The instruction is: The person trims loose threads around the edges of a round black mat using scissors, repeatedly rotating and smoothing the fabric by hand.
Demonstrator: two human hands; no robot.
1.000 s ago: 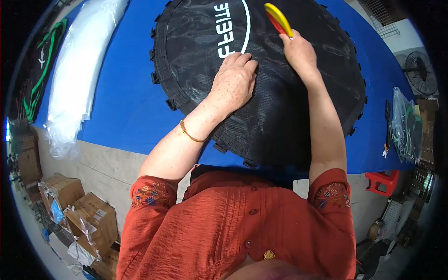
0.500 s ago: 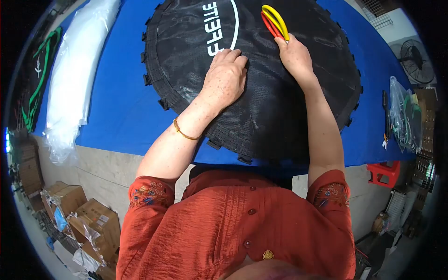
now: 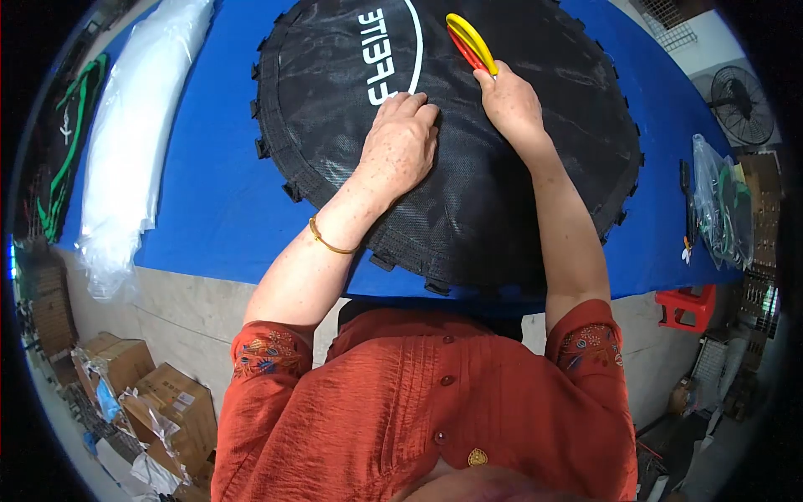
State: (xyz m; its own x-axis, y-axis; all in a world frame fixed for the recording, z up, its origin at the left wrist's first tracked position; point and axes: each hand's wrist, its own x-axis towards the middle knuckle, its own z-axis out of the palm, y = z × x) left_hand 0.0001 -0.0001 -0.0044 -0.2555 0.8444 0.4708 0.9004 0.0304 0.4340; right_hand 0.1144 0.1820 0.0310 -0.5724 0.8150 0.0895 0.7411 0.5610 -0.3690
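Note:
A round black mesh mat (image 3: 468,201), with white lettering and tabs along its rim, lies in front of me. My left hand (image 3: 400,138) rests palm down on it, beside the lettering, with fingers laid out and slightly bent. No object shows under that hand. Over the mat's right half, my right hand (image 3: 513,102) is closed on a pair of scissors (image 3: 471,43) with yellow and red handles. The handles point away from me, and a small bit of metal shows at my fingertips. The rest of the tool is hidden in my hand.
The mat lies on a blue-covered table (image 3: 209,192). Clear plastic sheeting (image 3: 138,125) is at left, near a black and green item (image 3: 74,142). Bagged items (image 3: 723,201) lie at right. A red stool (image 3: 686,308), cardboard boxes (image 3: 176,410) and a fan (image 3: 740,105) surround the table.
My right hand has shifted left and slightly toward me with the scissors. My left hand stays in nearly the same place on the mat.

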